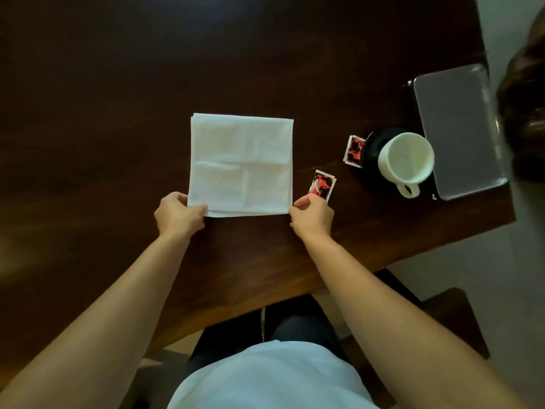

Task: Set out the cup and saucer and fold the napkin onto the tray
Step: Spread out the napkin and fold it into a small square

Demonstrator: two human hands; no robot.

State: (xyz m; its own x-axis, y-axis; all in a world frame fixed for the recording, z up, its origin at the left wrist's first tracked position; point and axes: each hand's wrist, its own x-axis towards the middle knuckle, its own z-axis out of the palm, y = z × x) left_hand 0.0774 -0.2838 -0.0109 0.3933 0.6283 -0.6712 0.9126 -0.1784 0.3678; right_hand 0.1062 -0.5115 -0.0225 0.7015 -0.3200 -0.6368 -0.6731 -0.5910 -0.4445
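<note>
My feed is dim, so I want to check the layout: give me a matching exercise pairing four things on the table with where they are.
Things:
1. napkin
2. cup
3. tray
4. left hand

Places:
A. table's far right edge
B. on the dark saucer
C. at the napkin's near left corner
D. flat in the middle of the table

Pairs: 1-D, 2-B, 3-A, 4-C

Your white napkin [241, 164] lies flat, folded square, left of the cup [406, 157]. That white cup stands upright on its dark saucer [372, 149], touching the grey tray [460, 128].
</note>
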